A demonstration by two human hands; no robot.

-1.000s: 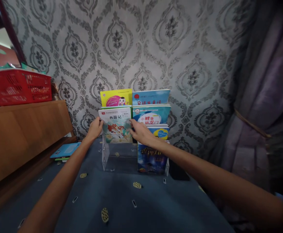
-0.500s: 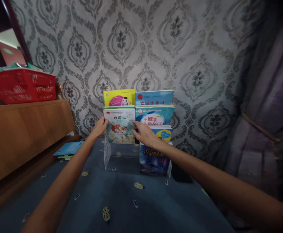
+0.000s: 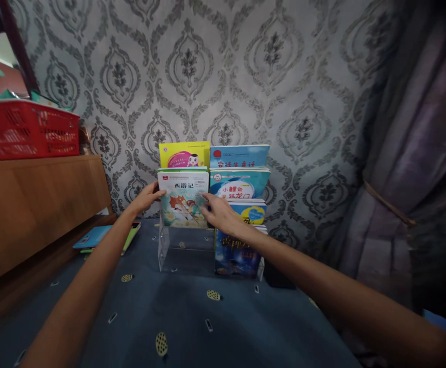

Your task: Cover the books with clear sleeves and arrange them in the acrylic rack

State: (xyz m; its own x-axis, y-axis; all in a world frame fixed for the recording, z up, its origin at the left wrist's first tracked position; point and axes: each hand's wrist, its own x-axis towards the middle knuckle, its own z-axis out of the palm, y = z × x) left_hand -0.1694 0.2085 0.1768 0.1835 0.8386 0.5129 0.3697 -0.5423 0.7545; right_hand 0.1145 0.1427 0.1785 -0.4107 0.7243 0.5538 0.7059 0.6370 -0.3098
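A storybook (image 3: 183,199) with a pale cover and a figure in a red-brown cape stands in the left column of a clear acrylic book rack (image 3: 163,253). My left hand (image 3: 146,198) grips its left edge, thumb at the front of the cover. At the right edge, my right hand (image 3: 219,212) has its bent fingers closed on the cover's side. Behind this storybook rise a green-edged book and a yellow book (image 3: 184,154). The right column holds a blue book (image 3: 240,155), a turquoise book (image 3: 241,185) and a dark blue book (image 3: 236,258), partly behind my right forearm.
A blue patterned cloth (image 3: 184,317) covers the surface under the rack. Thin books (image 3: 94,236) lie flat at the left beside a wooden cabinet (image 3: 42,204) bearing a red basket (image 3: 31,130). A dark flat object (image 3: 280,276) lies right of the rack; a curtain (image 3: 383,204) hangs beyond.
The view has turned slightly, so the rack and hands appear a little farther left. Both hands stay at the storybook's two edges; the book has barely moved in the rack.
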